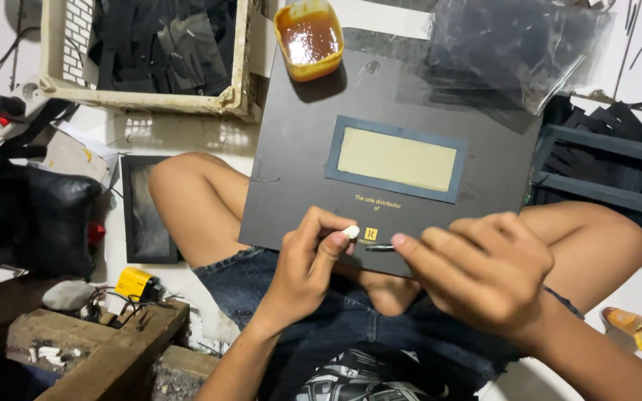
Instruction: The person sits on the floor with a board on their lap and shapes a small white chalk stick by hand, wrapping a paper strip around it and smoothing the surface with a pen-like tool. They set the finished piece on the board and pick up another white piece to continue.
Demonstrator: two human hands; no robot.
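Black board (299,160) lies across your knees, its near edge under both hands. Your left hand (307,260) fingers pinch one white eraser (351,232); your right hand (484,267) fingers pinch one thin dark strip (379,247). One glue tub (309,38) sits at the far edge.

big matte black card board (299,156) with a tan window framed in blue-grey, lying tilted across the knees, small white eraser-like lump (351,232) pressed on its lower edge
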